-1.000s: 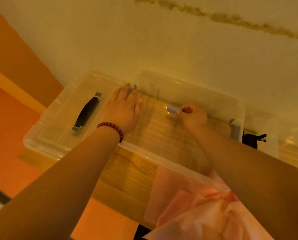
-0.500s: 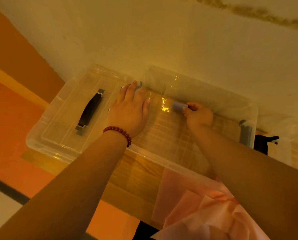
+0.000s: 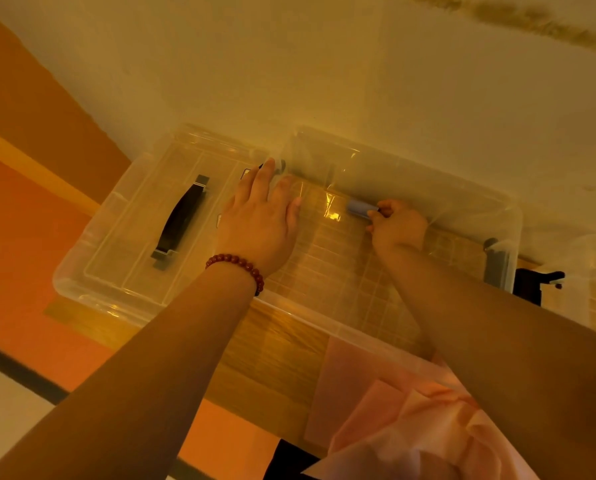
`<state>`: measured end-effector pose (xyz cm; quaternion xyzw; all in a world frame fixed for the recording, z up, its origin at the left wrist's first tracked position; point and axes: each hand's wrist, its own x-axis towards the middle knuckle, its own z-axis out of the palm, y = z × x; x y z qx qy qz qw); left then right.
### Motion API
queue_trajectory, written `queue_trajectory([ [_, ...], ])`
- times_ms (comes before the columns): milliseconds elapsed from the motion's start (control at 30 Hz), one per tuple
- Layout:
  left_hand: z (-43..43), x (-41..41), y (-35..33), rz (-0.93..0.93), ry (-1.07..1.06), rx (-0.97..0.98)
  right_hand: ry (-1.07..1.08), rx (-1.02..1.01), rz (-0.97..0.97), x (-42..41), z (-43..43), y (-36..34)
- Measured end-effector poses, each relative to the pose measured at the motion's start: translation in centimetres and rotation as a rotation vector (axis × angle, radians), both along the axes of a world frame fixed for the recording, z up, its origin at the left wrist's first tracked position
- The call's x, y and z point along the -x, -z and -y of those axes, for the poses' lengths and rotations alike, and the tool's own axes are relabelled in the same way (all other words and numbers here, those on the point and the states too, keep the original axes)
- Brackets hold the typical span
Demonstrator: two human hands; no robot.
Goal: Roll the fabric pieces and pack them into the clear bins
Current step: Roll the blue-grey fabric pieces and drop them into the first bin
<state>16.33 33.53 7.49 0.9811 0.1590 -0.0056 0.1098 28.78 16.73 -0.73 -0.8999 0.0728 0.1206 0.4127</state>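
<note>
Head view: we see right hand (image 3: pixel 398 225) fingers (image 3: pixel 373 213) pinching a blue roll (image 3: pixel 357 206) inside the clear bin (image 3: pixel 428 188), at its far wall; left hand (image 3: pixel 258 223) flat, fingers straight, on the lid (image 3: pixel 123 244).

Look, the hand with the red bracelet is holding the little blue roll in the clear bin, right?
No. In the head view the right hand, without a bracelet, holds the little blue roll in the clear bin. The left hand wearing the red bracelet rests flat at the bin's end.
</note>
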Motion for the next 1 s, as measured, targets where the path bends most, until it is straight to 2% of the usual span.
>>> queue_trajectory([
  [267, -0.01, -0.01, 0.26, 0.006, -0.003, -0.011, -0.090, 0.139, 0.000, -0.26, -0.17, 0.20],
  [600, 0.06, 0.05, 0.24, 0.007, -0.005, -0.021, -0.028, 0.073, 0.042, 0.00, -0.19, 0.26],
  [1000, 0.09, 0.07, 0.38, 0.023, -0.001, -0.023, -0.068, 0.065, 0.083, 0.34, 0.14, -0.13],
])
